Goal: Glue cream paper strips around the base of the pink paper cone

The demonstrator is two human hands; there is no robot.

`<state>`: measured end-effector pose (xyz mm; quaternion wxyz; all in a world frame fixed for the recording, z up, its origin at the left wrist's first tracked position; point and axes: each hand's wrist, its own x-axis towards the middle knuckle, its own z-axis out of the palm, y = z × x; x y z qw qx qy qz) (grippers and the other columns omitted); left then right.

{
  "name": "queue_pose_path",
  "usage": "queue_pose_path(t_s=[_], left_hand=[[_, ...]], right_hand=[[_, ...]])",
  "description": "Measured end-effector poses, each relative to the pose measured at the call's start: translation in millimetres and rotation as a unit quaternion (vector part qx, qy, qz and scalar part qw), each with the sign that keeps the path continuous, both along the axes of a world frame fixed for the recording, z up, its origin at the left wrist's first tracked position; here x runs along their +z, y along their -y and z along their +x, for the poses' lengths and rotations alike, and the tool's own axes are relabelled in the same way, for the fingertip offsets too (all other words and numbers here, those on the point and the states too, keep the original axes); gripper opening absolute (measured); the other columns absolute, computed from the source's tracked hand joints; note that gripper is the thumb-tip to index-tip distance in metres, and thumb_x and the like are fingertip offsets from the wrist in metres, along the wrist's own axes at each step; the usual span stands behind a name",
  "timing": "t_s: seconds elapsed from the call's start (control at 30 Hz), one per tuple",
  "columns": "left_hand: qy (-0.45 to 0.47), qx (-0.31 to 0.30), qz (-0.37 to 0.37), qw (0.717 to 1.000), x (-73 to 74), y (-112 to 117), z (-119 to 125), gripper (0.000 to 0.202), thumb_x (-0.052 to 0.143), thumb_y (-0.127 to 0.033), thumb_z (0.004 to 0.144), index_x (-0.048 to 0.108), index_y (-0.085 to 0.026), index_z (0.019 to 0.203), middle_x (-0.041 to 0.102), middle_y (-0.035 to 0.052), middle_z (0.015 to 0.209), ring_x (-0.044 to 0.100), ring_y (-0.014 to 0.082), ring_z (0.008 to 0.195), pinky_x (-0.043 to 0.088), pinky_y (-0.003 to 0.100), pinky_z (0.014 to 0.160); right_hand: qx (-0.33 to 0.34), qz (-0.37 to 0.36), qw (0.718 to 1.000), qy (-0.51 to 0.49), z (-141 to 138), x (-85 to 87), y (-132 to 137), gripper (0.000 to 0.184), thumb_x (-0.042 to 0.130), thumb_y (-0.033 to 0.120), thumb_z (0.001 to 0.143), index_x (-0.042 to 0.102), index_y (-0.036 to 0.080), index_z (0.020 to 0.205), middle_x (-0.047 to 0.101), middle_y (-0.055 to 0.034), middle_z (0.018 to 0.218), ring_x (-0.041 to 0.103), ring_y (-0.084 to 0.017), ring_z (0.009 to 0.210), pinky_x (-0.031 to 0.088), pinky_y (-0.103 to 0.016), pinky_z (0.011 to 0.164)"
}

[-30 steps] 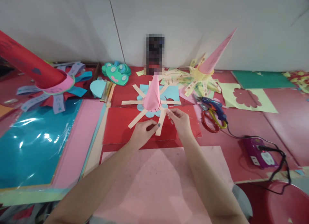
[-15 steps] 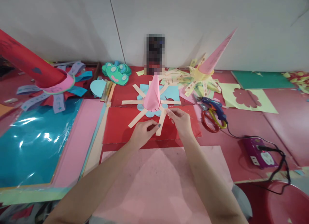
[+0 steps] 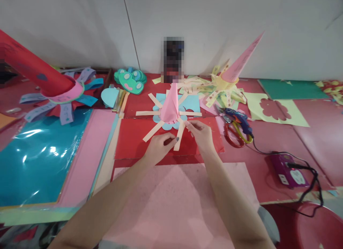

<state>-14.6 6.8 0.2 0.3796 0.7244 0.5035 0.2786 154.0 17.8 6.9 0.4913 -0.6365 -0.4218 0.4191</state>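
A pink paper cone (image 3: 169, 107) stands upright on a light blue scalloped paper base (image 3: 166, 126), with several cream strips spreading outward around it. My left hand (image 3: 160, 146) is closed, thumb and forefinger together at the left edge of the front cream paper strip (image 3: 179, 137), near its lower end. Higher up, at that strip's right edge close to the cone, my right hand (image 3: 201, 133) pinches it between thumb and fingertips. Under the piece lies red card (image 3: 134, 141).
Right of my hands lie red-handled scissors (image 3: 233, 136), a blue glue gun (image 3: 239, 120) and a purple power socket (image 3: 288, 170) with a cord. Finished cone pieces, a pink one (image 3: 242, 61) and a red one (image 3: 50, 75), flank the work. Green frog cutouts (image 3: 130, 82) lie behind.
The view has shifted very slightly, moving everything a little to the right. Both hands keep their places at the front strip.
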Motion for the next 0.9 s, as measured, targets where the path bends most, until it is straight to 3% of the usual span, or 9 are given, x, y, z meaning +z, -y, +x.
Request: queue_pose_path(t_s=[0.1,0.2,0.27,0.43,0.9], left_hand=[[-0.046,0.037,0.081,0.995,-0.8,-1.7,-3.2,0.020,0.052,-0.030,0.088,0.061,-0.021,0.073,0.065,-0.0008,0.071,0.055,0.0126,0.063,0.042,0.024,0.058],[-0.096,0.086,0.192,0.973,-2.8,-6.4,-8.4,0.016,0.051,-0.025,0.090,0.062,-0.020,0.079,0.066,0.0037,0.081,0.060,0.0178,0.080,0.045,0.030,0.072],[-0.118,0.085,0.223,0.964,-5.1,-10.0,-11.4,0.012,0.051,-0.022,0.090,0.062,-0.020,0.086,0.067,0.0057,0.092,0.061,0.0204,0.089,0.046,0.034,0.080],[-0.121,0.036,0.211,0.969,-13.2,-14.6,-13.1,0.013,0.054,-0.015,0.088,0.060,-0.020,0.098,0.063,0.0070,0.111,0.060,0.0215,0.103,0.047,0.037,0.088],[-0.196,0.021,0.217,0.956,-18.6,-14.6,-11.6,0.014,0.061,-0.023,0.086,0.060,-0.019,0.099,0.063,0.0063,0.107,0.060,0.0224,0.096,0.049,0.037,0.079]], right_hand=[[0.001,0.027,0.999,0.042,-0.4,-2.9,-2.0,0.025,0.068,0.047,0.070,0.071,0.022,0.072,0.064,-0.0011,0.073,0.052,-0.012,0.065,0.043,-0.027,0.063],[0.015,0.050,0.996,0.075,-3.6,-5.1,-5.6,0.021,0.069,0.044,0.069,0.070,0.023,0.066,0.057,0.0005,0.071,0.047,-0.011,0.063,0.042,-0.027,0.064],[0.026,0.051,0.995,0.082,-6.8,-6.9,-8.4,0.021,0.069,0.044,0.070,0.070,0.023,0.066,0.054,0.0009,0.071,0.046,-0.011,0.062,0.042,-0.027,0.063],[0.045,0.061,0.990,0.116,-14.1,-14.9,-14.2,0.019,0.067,0.042,0.074,0.070,0.024,0.068,0.052,0.0009,0.073,0.047,-0.012,0.066,0.041,-0.028,0.067],[0.052,0.112,0.965,0.231,-17.2,-31.7,-18.0,0.015,0.063,0.033,0.081,0.068,0.021,0.074,0.056,-0.0017,0.075,0.051,-0.015,0.070,0.043,-0.030,0.067]])
